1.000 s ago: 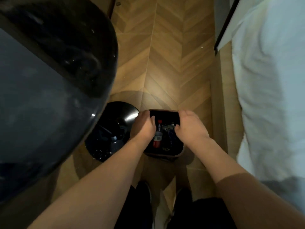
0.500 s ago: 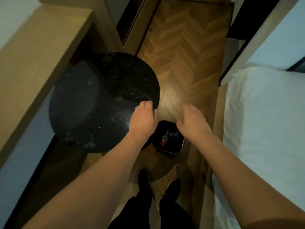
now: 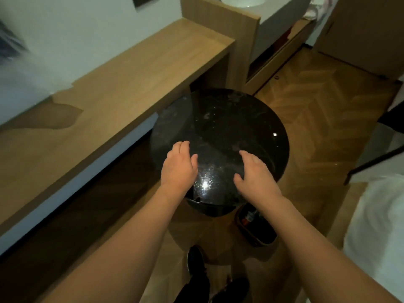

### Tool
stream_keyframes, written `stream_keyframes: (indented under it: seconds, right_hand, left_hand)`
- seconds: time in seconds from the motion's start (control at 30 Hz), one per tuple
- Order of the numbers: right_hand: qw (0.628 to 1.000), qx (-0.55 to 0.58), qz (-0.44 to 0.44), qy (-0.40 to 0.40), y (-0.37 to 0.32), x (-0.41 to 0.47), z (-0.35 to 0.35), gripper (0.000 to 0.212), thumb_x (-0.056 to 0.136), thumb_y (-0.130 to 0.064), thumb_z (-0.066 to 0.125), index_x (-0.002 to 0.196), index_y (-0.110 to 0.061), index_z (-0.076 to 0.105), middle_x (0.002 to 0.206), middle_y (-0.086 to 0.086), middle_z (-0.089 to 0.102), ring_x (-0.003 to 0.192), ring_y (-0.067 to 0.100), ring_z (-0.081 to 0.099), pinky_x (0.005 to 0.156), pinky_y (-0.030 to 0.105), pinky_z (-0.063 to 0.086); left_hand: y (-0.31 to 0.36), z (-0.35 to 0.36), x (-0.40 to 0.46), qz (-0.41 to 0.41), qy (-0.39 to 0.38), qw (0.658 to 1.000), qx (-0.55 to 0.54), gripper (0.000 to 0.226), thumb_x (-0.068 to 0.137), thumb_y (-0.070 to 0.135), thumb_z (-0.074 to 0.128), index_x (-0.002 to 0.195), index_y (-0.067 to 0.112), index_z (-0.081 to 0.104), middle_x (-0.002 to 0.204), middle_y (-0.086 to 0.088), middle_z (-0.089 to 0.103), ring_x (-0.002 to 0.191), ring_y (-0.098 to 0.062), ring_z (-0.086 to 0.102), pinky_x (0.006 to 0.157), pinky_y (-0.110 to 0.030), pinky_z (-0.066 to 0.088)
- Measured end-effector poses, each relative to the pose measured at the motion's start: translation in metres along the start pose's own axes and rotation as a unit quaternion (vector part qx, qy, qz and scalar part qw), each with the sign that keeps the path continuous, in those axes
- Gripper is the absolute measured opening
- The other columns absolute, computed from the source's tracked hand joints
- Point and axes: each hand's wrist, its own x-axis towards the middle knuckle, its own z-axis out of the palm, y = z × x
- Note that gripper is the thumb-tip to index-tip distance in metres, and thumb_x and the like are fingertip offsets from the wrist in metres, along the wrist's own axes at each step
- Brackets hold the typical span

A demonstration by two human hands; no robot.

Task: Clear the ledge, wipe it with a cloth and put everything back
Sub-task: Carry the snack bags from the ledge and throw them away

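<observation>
Both hands are hovering empty over a round black marble table [image 3: 229,127], the left hand [image 3: 178,169] and right hand [image 3: 254,174] loosely spread. The wooden ledge [image 3: 105,99] is lying left of them, its long axis running from near-left to far-right. A dark container [image 3: 258,232] is sitting below the right wrist.

The wooden ledge [image 3: 122,84] runs bare from 8 to 1 o'clock. On the herringbone floor [image 3: 317,119] stand a round black table [image 3: 229,123] (glossy, speckled) and, at 5 o'clock, a small bin [image 3: 260,239].

Round table [image 3: 227,127] stands right of ledge [image 3: 122,84]; bin [image 3: 258,228] beside it.
</observation>
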Motion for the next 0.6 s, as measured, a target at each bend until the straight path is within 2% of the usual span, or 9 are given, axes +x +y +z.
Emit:
stream_keyframes:
  seconds: [0.17,0.37,0.5,0.6]
  right_hand:
    - [0.997,-0.015,-0.069,-0.005,-0.063,0.019,0.022,0.066,0.098,-0.024,0.057,0.155,-0.018,0.024,0.158,0.000,0.031,0.146,0.016,0.027,0.117,0.028,0.024]
    - [0.982,-0.031,-0.169,-0.077,-0.123,0.031,0.053,0.068,0.098,-0.026,0.059,0.156,-0.022,0.023,0.160,-0.003,0.029,0.148,0.014,0.025,0.119,0.032,0.025]
    - [0.958,-0.036,-0.249,-0.136,-0.162,0.025,0.069,0.070,0.096,-0.024,0.063,0.155,-0.024,0.026,0.159,-0.004,0.031,0.147,0.014,0.027,0.120,0.036,0.029]
    - [0.931,-0.053,-0.314,-0.179,-0.193,0.011,0.085,0.071,0.095,-0.023,0.064,0.155,-0.025,0.027,0.158,-0.004,0.033,0.146,0.015,0.029,0.119,0.036,0.030]
  left_hand:
    - [-0.059,-0.036,-0.003,-0.074,0.040,0.996,-0.009,0.049,0.105,0.036,0.048,0.149,0.015,0.040,0.149,-0.006,0.044,0.132,-0.024,0.049,0.105,-0.039,0.046]
    - [-0.109,-0.071,-0.035,-0.173,0.082,0.981,-0.018,0.049,0.105,0.034,0.049,0.151,0.017,0.038,0.153,-0.003,0.042,0.138,-0.020,0.044,0.111,-0.040,0.044]
    - [-0.141,-0.091,-0.080,-0.251,0.123,0.960,-0.015,0.049,0.106,0.035,0.047,0.150,0.017,0.039,0.152,-0.004,0.043,0.138,-0.020,0.044,0.111,-0.040,0.044]
    - [-0.161,-0.105,-0.124,-0.332,0.161,0.930,-0.009,0.049,0.105,0.035,0.048,0.150,0.018,0.039,0.153,-0.004,0.042,0.138,-0.020,0.044,0.111,-0.040,0.043]
